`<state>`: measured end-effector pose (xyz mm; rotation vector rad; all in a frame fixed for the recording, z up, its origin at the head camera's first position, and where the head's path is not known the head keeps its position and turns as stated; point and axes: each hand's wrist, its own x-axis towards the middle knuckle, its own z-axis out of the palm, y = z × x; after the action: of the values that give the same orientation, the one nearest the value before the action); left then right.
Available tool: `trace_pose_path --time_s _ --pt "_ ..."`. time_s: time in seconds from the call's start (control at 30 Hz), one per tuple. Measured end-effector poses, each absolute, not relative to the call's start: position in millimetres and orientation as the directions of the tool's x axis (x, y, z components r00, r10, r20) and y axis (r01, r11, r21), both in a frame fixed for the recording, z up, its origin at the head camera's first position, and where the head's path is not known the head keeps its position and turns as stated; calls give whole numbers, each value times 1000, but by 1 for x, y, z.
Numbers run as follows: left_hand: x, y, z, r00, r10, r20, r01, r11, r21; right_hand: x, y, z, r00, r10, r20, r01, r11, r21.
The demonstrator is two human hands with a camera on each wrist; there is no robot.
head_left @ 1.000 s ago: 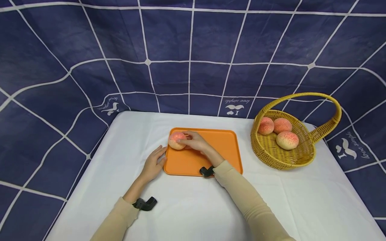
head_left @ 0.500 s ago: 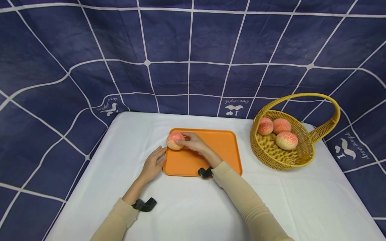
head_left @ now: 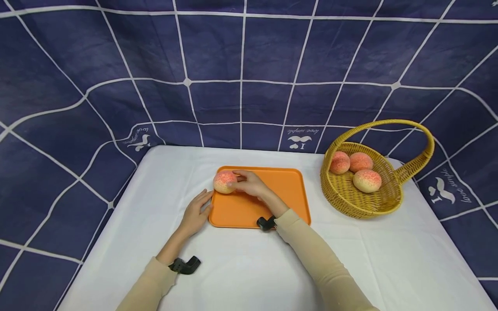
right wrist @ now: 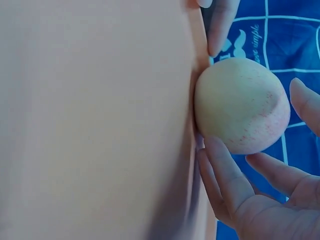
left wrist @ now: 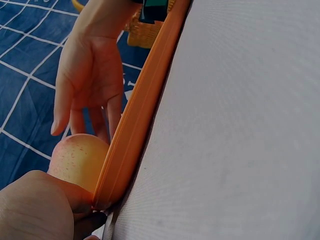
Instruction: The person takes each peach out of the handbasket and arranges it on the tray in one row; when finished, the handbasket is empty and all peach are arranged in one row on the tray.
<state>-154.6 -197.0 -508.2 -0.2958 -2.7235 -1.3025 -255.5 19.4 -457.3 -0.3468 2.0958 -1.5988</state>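
A pink-and-yellow peach (head_left: 224, 182) sits in the back left corner of an orange tray (head_left: 268, 211). My right hand (head_left: 250, 185) is at the peach's right side. In the right wrist view, that hand's fingers (right wrist: 227, 175) are spread beside the peach, one fingertip at its surface, while the thumb (right wrist: 305, 102) stands apart from it. My left hand (head_left: 196, 214) lies by the tray's left edge with its fingers extended. In the left wrist view, the left hand (left wrist: 40, 207) is against the tray's rim; part of its fingers is hidden.
A yellow wicker basket (head_left: 346, 207) with a tall handle stands right of the tray, holding 3 peaches (head_left: 367, 181). White cloth (head_left: 249, 263) covers the table. A dark blue checked curtain (head_left: 218, 103) rises along the back and sides.
The peach has shifted slightly left into the tray's corner with my right hand. The right fingers now look looser around it. The left hand stays by the tray's edge.
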Motion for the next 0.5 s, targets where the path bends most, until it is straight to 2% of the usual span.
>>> trace_pose_path --time_s 0.33,0.5 --pt "-155 -198 -509 -969 133 208 246 612 752 -238 59 -433 -870 -475 -131 -66 377 -924" --pt "-156 -198 -510 -968 141 207 249 617 747 -220 91 -417 -866 -493 -86 -105 348 -932"
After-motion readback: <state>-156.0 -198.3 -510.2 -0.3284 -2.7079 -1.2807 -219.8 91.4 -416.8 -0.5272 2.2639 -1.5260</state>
